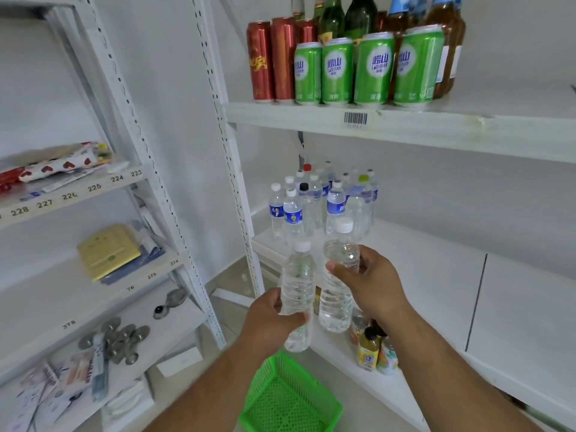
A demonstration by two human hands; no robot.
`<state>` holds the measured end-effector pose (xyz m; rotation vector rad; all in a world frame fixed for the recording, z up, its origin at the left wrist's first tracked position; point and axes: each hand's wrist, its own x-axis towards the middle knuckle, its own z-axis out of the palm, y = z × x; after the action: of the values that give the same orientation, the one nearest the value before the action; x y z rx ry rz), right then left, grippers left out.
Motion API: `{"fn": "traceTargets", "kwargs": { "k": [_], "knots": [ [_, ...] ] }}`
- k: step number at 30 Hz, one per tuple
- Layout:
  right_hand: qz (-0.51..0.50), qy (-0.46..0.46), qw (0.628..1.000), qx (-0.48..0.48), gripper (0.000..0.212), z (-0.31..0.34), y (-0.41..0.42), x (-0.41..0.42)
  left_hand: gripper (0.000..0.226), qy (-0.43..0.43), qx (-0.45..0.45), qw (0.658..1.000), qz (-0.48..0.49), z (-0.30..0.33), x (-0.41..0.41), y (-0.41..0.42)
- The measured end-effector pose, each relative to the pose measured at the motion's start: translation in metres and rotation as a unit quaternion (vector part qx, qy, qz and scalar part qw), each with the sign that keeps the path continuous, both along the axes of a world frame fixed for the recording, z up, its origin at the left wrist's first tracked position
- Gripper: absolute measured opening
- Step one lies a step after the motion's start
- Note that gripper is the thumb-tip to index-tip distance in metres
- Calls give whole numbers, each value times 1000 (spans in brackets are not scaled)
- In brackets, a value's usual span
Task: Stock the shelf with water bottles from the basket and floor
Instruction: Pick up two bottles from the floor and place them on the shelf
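1. Down low and closest, a bright green plastic basket (290,397) with a net-like mesh sits on the floor under the person's arms. No bottles show inside the part that can be seen.

2. Next, the left hand (271,319) has its fingers curled round the lower half of a clear, ribbed plastic water bottle with a white cap (297,294). The bottle stands nearly straight up.

3. Just beside it, the right hand (371,282) wraps its fingers and thumb round the upper part of a second clear ribbed water bottle with a white cap (338,285). The two bottles are close, side by side, in the air in front of the white middle shelf (436,275).

4. To do this step well, the person should likely put down one bottle at a time, flat on its bottom, right next to the group already there. Thin plastic like this looks squishy and smooth, so a soft, steady hold would be best. A bump could knock the standing ones over.

5. Farther back, a bunch of small clear water bottles with blue labels (324,204) stands at the left end of that shelf. Most caps are white; one is red, one black, one yellow-green.

6. Up high and farthest, shiny green metal cans (367,70) stand in a row on the top shelf, with tall red cans (271,57) and glass bottles (389,14) behind.
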<state>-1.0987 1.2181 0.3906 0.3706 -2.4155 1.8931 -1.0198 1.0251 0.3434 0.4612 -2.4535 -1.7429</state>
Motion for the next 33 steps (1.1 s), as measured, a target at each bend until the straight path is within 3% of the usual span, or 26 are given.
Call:
{"fn": "traceTargets", "kwargs": {
  "k": [18,25,33],
  "knots": [
    [-124,-29,991,42,33,-7,-14,-106,33,8,-1,997,-79,-7,-166,-28],
    [-212,-35,975,48,22,-9,-49,-141,29,3,30,986,-163,-23,-240,-65],
    [-312,-59,947,52,21,-21,-84,-169,32,-8,5,975,-222,-45,-301,-84]
  ]
}}
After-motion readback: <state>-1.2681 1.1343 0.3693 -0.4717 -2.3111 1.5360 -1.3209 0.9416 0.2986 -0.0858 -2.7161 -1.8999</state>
